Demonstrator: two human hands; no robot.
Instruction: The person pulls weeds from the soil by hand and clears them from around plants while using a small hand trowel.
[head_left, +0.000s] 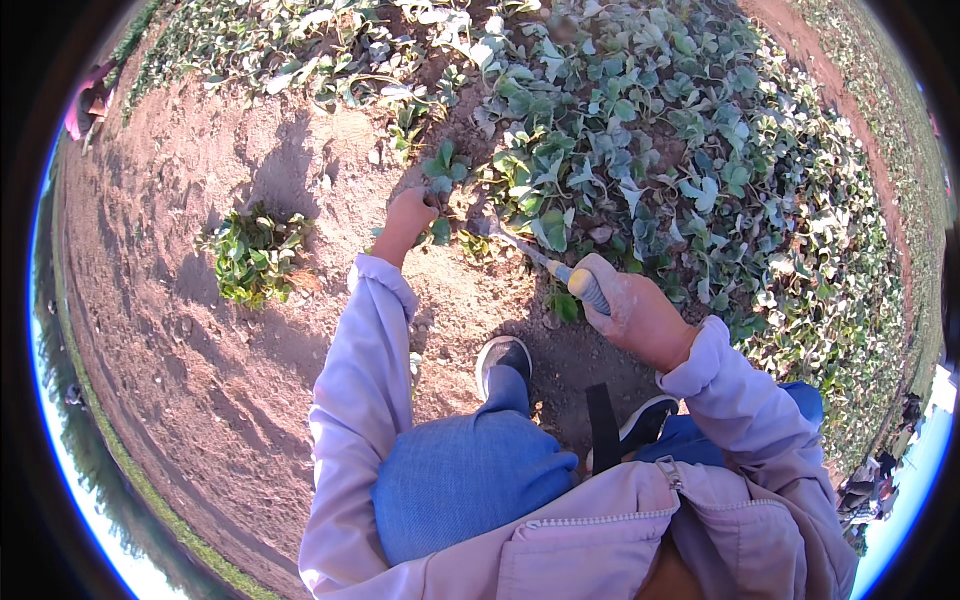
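Note:
My right hand (637, 307) grips the grey and yellow handle of a small hand tool, likely a trowel (536, 255). Its metal shaft slants to the far left, and its tip meets the soil among leaves. Across from it, my left hand (407, 221) has its fingers closed at the stems of a small strawberry plant (445, 169). Leaves show above and beside those fingers; the exact grip is partly hidden. Between the hands a low tuft of yellow-green leaves (476, 244) stands in dry soil. Dust coats my right fingers.
Dense strawberry plants (660, 150) cover the ground ahead and to the right. A pile of leafy plants (259, 255) lies on bare soil (180, 360) at left. My shoe (504, 356) is just below the work spot. A person (90, 105) is at the far left rim.

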